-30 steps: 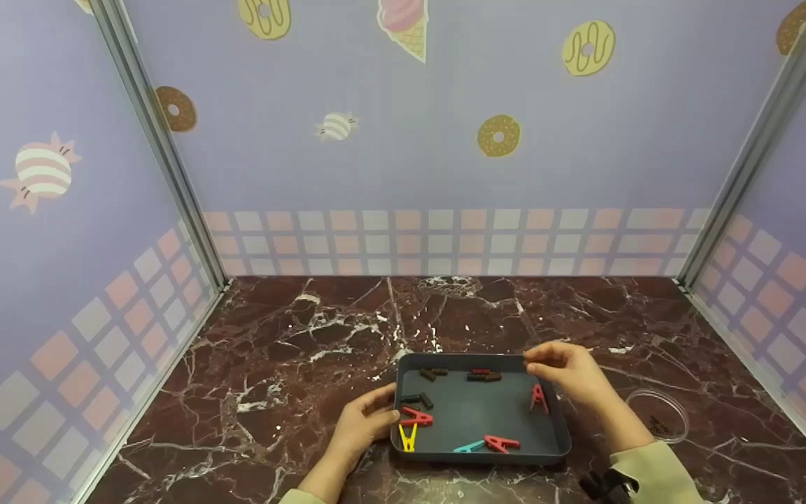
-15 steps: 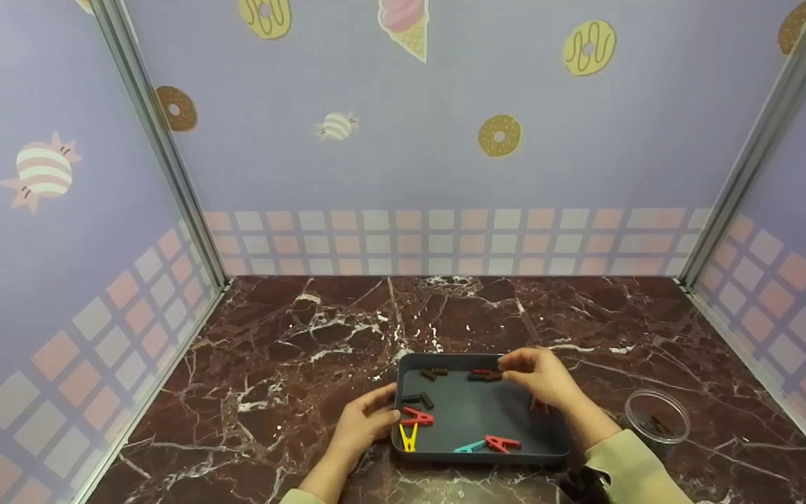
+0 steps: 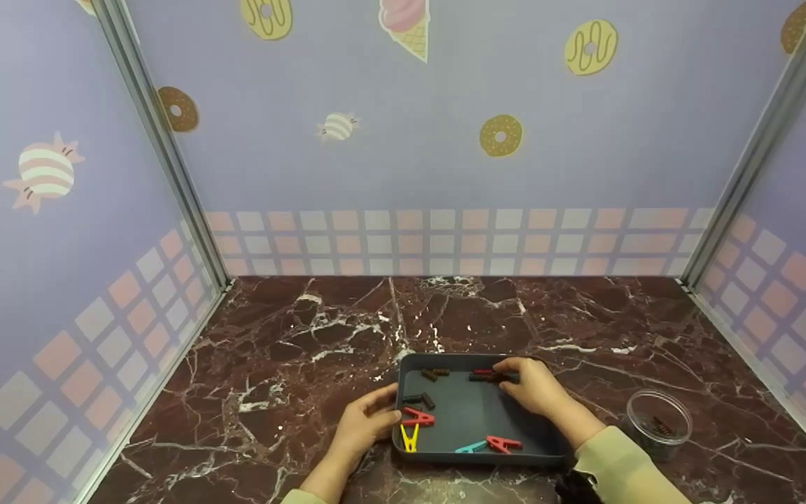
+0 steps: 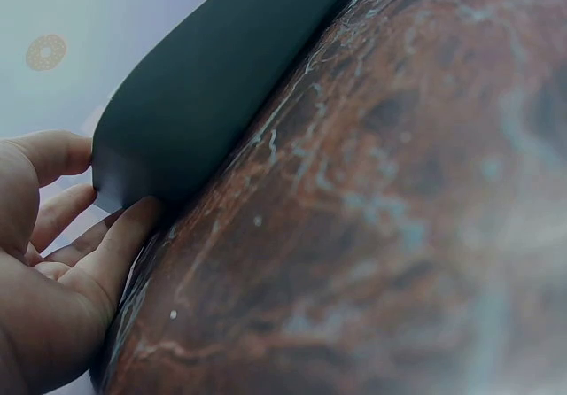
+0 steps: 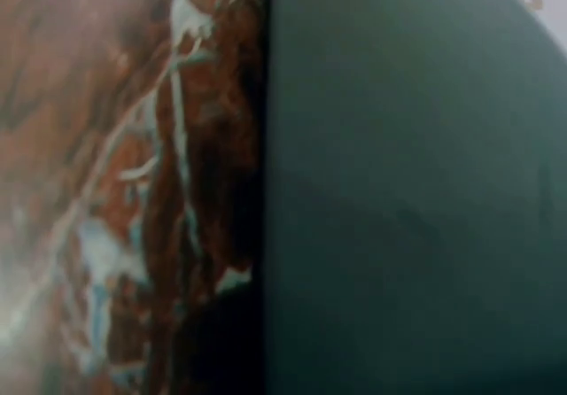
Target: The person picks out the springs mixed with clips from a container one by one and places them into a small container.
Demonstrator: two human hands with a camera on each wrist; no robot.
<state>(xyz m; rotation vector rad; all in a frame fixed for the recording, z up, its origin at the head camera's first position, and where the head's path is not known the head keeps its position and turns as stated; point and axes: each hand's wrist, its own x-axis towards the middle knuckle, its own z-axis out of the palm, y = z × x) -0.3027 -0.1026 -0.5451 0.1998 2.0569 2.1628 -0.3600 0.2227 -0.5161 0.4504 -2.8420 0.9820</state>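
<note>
A dark grey rectangular tray (image 3: 466, 413) lies on the marble table. My left hand (image 3: 361, 427) grips its left side; the left wrist view shows this hand (image 4: 75, 262) with fingers and thumb against the tray wall (image 4: 204, 85). At the back right, my right hand (image 3: 539, 388) reaches inside, thumb and forefinger around small dark ridged pieces (image 3: 485, 376); whether one is pinched is hidden. More such pieces lie at the back left (image 3: 434, 374) and left (image 3: 419, 400). Red clothespins (image 3: 503, 444), a yellow clothespin (image 3: 410, 439) and a blue clothespin (image 3: 471, 446) lie along the left and front.
A round clear plastic tub (image 3: 658, 416) with brown ridged pieces inside stands right of the tray, beside my right forearm. Patterned panels (image 3: 445, 140) enclose the table (image 3: 291, 350) behind and at both sides. The right wrist view shows mostly the tray's outer wall (image 5: 399, 191).
My right hand has moved left and forward from the tray's back right corner to the back right pieces, now covering the right red clothespin. My left hand stays on the tray.
</note>
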